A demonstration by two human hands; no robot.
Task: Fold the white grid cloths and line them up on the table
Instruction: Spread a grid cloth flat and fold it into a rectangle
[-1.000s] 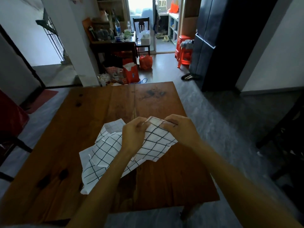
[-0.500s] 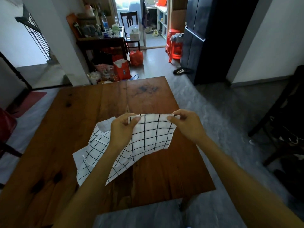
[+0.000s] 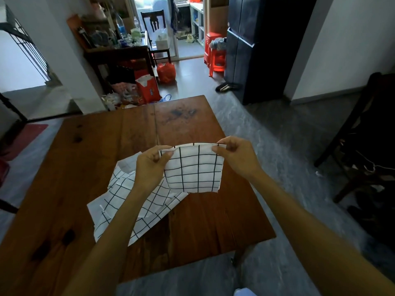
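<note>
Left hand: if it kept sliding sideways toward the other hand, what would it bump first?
Probably the right hand, gripping the same held cloth; the left hand points that way.

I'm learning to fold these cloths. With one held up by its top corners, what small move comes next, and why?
Probably lower it flat onto bare table: left hand and right hand pinch the grid cloth by its top corners, hanging unfolded above the other cloths.

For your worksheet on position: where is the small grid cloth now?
Head view, centre: the small grid cloth hangs between left hand and right hand, above the table.
</note>
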